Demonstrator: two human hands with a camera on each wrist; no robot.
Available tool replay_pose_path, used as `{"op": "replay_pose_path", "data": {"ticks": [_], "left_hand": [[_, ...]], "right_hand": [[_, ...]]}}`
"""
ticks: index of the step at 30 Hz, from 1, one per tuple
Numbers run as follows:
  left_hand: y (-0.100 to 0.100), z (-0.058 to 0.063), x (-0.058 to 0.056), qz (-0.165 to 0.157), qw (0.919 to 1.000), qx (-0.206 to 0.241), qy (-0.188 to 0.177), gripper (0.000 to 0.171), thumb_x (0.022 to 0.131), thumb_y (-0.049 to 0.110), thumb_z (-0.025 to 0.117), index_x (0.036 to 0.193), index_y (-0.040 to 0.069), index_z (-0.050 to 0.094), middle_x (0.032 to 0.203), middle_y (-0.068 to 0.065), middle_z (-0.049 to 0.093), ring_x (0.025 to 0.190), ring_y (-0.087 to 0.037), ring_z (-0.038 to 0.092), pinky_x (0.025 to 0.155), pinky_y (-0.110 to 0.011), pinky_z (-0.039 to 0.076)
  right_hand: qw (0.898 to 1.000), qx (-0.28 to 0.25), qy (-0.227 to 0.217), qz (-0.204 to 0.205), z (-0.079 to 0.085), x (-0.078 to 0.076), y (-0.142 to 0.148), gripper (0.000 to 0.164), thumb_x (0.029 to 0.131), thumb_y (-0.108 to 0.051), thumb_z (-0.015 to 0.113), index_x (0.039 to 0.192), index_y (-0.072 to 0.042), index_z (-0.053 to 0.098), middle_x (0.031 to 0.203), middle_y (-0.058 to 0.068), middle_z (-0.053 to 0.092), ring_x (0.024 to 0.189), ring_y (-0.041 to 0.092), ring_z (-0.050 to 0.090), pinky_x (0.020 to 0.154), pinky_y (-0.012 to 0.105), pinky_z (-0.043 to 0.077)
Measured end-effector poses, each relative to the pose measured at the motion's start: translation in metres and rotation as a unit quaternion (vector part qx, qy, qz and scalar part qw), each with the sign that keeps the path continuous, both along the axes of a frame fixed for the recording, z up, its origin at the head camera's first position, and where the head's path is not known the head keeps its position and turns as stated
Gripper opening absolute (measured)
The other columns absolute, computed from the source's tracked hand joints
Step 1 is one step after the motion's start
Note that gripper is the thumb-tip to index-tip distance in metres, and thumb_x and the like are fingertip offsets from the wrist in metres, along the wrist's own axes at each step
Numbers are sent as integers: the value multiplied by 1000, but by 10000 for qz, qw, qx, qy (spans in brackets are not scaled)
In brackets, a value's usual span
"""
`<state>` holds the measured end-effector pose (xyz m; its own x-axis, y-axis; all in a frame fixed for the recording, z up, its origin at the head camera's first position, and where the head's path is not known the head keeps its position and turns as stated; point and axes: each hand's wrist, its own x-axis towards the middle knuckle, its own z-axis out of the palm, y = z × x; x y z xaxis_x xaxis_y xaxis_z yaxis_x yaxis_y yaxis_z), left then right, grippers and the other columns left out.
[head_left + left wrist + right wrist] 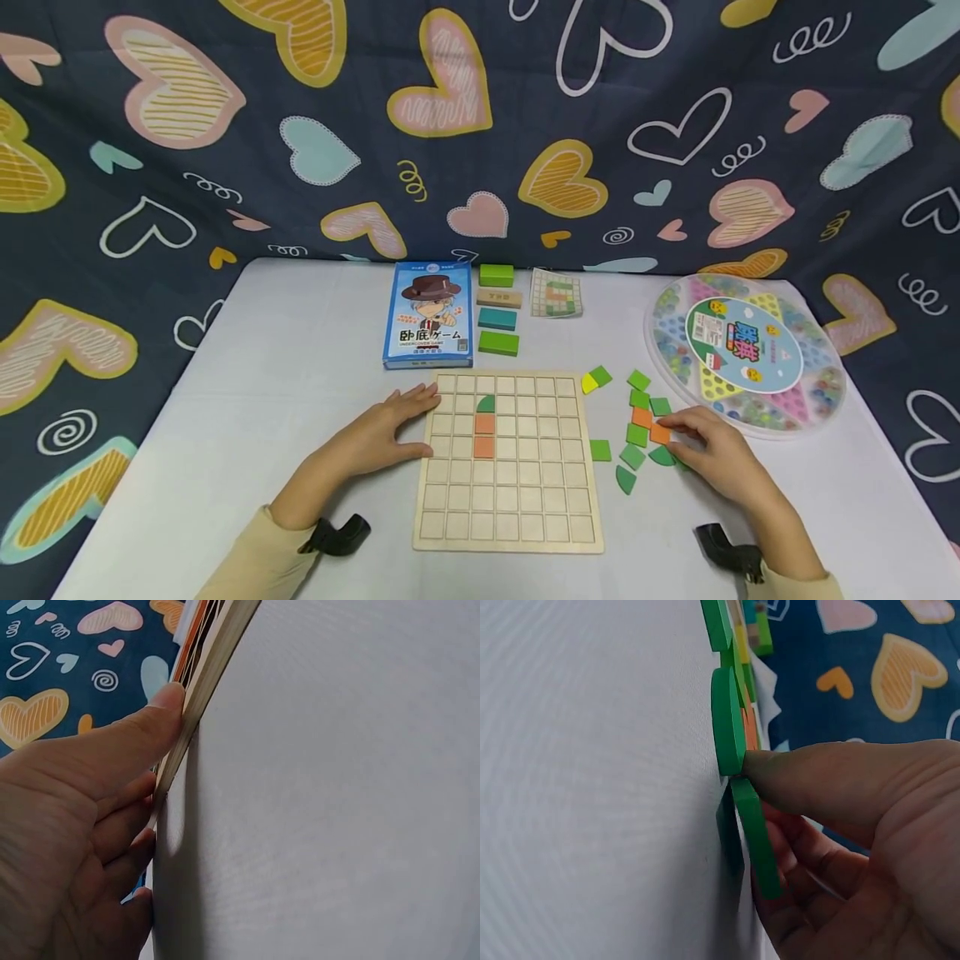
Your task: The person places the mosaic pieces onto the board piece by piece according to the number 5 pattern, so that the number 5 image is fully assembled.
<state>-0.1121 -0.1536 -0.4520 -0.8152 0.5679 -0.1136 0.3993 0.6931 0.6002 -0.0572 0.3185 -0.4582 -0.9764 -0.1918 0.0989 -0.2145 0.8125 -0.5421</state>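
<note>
A wooden grid board lies in the middle of the white table. On it a green quarter-round tile and two orange square tiles sit in one column. My left hand rests at the board's left edge, its thumb against the rim in the left wrist view. Among loose tiles right of the board, my right hand pinches an orange square tile between thumb and index finger. Close under that thumb are a green quarter-round tile and a tilted green tile, partly hidden from the head view.
Several green tiles, another orange square and a green-and-yellow piece lie right of the board. Behind it stand a blue game box, coloured blocks and a pattern card. A round marble game lies at the back right.
</note>
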Motion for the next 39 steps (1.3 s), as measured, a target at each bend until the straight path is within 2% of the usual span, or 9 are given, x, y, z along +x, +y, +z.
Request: {"op": "replay_pose_path", "data": {"ticks": [9,12,17,22,24,28,31,34,39], "left_hand": [[0,2,0,-58,10000,24,-15,74,80,37,74,142,9,44,152,-3,34,143,-23,27,119,-46,19],[-1,2,0,-85,10000,29,1,75,80,37,74,142,8,44,152,-4,34,143,-23,27,119,-47,19],[-2,2,1,-46,10000,4,-5,75,80,36,75,142,8,44,152,-3,34,143,-23,27,119,-46,19],[-2,2,2,-49,10000,28,17,75,80,36,75,142,8,44,152,-3,34,143,-23,27,118,-46,19],[-1,3,2,-69,10000,0,13,75,80,36,74,142,8,43,152,-3,33,143,-23,27,118,-47,19],[-1,4,1,-48,10000,-46,-2,75,80,36,75,142,9,43,152,-3,33,143,-23,27,119,-46,19],[-1,4,1,-41,10000,-47,6,75,80,36,75,142,9,44,152,-3,33,143,-23,27,119,-47,19],[-1,3,1,-50,10000,-29,-12,74,80,36,74,142,9,44,152,-3,33,143,-23,27,118,-47,19],[-1,1,1,-43,10000,-5,-18,73,80,36,74,142,9,44,152,-3,33,143,-22,27,119,-47,19]], "right_hand": [[9980,544,307,-122,5,1,-4,23,78,-10,75,101,-13,70,99,-2,65,90,15,61,74,25,51],[9980,543,285,-141,9,2,-5,23,78,-10,75,101,-13,70,99,-2,66,90,15,62,75,24,52],[9989,253,383,-24,21,5,-17,27,79,-10,75,105,-15,68,101,-5,65,92,6,60,78,10,46],[9971,8,666,376,27,6,-39,33,78,-6,76,108,-17,67,105,-8,64,96,3,59,83,3,40],[9960,-49,728,519,28,7,-49,35,77,-6,76,109,-18,67,106,-9,64,96,4,59,83,8,44],[9932,-256,705,891,28,6,-72,33,79,-8,75,109,-19,66,109,-10,63,96,8,60,78,25,53],[9883,-544,585,1298,28,1,-91,31,81,-9,73,110,-17,66,109,-10,63,95,7,62,77,31,56],[9820,-702,417,1704,27,-5,-110,27,83,-14,72,110,-17,66,108,-10,63,96,6,62,79,30,57],[9740,-465,-14,2218,28,-16,-137,24,87,-20,69,111,-18,66,109,-9,63,101,8,60,84,30,54]]}}
